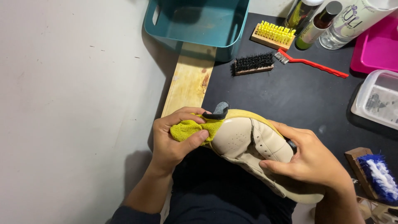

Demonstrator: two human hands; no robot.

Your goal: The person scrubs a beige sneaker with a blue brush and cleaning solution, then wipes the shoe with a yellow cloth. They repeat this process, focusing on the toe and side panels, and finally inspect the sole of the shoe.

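Note:
A cream leather shoe [244, 143] with a yellowed sole lies on its side over my lap, toe pointing left. My left hand [172, 139] pinches a yellow-green cloth [191, 129] against the toe of the shoe. My right hand [311, 159] grips the shoe around its middle and heel side, fingers curled over the upper. A dark grey tab [219, 110] sticks up at the toe edge behind the cloth.
On the black mat [298, 95] lie a black-bristle brush [253, 63], a yellow-bristle brush [273, 35] and a red wire brush [313, 63]. A teal bin [195, 23], bottles [323, 23], pink tray [377, 47], clear box [377, 99], blue-white brush [375, 174] and wooden plank [188, 81] surround it.

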